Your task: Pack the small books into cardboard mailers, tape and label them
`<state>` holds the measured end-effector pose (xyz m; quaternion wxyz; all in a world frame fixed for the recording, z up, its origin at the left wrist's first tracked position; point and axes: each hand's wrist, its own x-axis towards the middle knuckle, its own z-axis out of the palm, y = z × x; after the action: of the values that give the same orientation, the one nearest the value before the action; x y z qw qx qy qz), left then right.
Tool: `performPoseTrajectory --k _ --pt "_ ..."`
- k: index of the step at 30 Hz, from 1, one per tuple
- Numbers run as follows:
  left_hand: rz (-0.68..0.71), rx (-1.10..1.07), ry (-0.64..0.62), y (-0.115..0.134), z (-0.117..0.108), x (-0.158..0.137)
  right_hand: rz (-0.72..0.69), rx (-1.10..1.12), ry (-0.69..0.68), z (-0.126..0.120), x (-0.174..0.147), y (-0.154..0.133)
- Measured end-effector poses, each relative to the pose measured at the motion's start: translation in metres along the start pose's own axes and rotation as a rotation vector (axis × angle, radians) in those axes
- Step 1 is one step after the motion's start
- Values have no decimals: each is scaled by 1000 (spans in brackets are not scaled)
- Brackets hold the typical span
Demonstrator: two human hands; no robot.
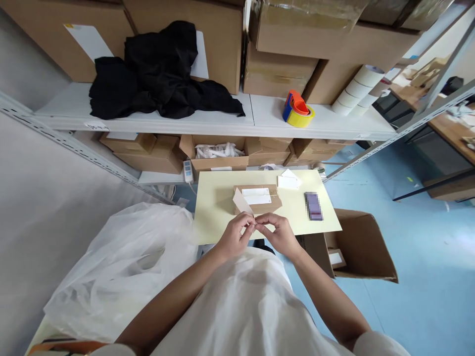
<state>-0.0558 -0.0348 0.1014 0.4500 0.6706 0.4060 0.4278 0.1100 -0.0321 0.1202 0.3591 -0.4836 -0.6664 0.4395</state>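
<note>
My left hand (pixel 239 231) and my right hand (pixel 276 231) meet fingertip to fingertip above the near edge of the pale yellow table (pixel 215 217). Both are closed in a pinch on a white label (pixel 242 201), which sticks up at a slant from between the fingers. Just beyond it lies a brown cardboard box (pixel 275 201) with a white label (pixel 257 196) stuck on its top. More white labels (pixel 288 181) lie at the table's far right, and a purple phone-like object (pixel 313 205) rests nearer to my right hand.
An open carton (pixel 363 247) stands on the floor at right. White plastic sheeting (pixel 129 267) heaps up at left. A shelf (pixel 260 118) beyond the table carries cartons, black cloth (pixel 159 74), a tape dispenser (pixel 298 110) and label rolls (pixel 356 89).
</note>
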Motion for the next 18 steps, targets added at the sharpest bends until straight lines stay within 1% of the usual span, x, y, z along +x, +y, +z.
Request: performPoseTrajectory --k 3,5,8,10,13,18 --pt "-28 -78 -4 -6 0 5 94 103 6 0 6 3" --pt "-92 -165 2 -13 -2 10 165 222 31 -1 11 6" --pt "-219 -238 59 -27 -11 24 261 392 111 -9 21 16" --pt "-290 -220 120 -38 -23 38 298 450 158 -20 29 26" --pt "-356 -133 190 -58 -47 64 335 499 182 -41 38 47" --pt "-437 -27 256 -99 -90 115 412 507 251 -75 46 84"
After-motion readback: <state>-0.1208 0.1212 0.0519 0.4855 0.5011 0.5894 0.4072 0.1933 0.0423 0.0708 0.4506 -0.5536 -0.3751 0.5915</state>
